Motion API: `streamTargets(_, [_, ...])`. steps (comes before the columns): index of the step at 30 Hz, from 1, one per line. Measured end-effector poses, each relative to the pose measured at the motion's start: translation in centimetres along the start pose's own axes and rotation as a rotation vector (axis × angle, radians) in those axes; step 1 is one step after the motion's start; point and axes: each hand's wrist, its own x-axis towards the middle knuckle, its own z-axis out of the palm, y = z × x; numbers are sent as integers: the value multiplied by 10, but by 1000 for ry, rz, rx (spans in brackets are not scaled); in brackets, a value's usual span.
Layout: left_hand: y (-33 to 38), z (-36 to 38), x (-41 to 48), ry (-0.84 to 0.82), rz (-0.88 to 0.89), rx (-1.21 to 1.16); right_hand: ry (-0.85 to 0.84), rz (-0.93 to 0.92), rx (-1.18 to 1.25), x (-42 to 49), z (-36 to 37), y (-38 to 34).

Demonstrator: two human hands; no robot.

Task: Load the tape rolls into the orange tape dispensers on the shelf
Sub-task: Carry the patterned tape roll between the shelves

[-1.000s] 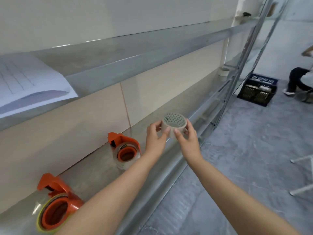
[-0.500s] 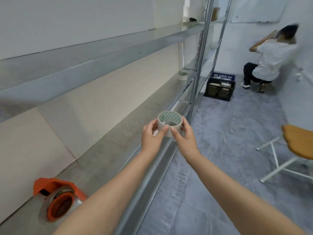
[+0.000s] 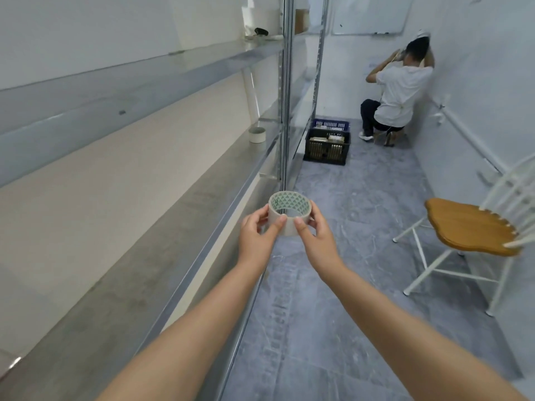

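Note:
A tape roll (image 3: 289, 211) with a green triangle pattern inside its core is held in front of me, just off the front edge of the metal shelf (image 3: 179, 227). My left hand (image 3: 259, 235) grips its left side with thumb and fingers. My right hand (image 3: 315, 235) grips its right side the same way. A second tape roll (image 3: 257, 134) stands far down the shelf near the upright post. No orange dispenser is in view.
A dark crate (image 3: 327, 144) of goods sits on the floor by the shelf posts. A person (image 3: 396, 94) crouches at the far wall. A white chair with a wooden seat (image 3: 469, 227) stands at the right. Grey floor lies between.
My view has swung right along the shelf, so both orange dispensers have left the frame. The hands keep the same hold on the roll.

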Motion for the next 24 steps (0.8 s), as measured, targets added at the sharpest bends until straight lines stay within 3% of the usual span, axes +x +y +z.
streamTargets(16, [3,86,167,-208,4,-157,203,8,-44,154,-39,19])
streamTargets(24, [-2,129,213,-305,6,-94,291,61,-92,198,-62,35])
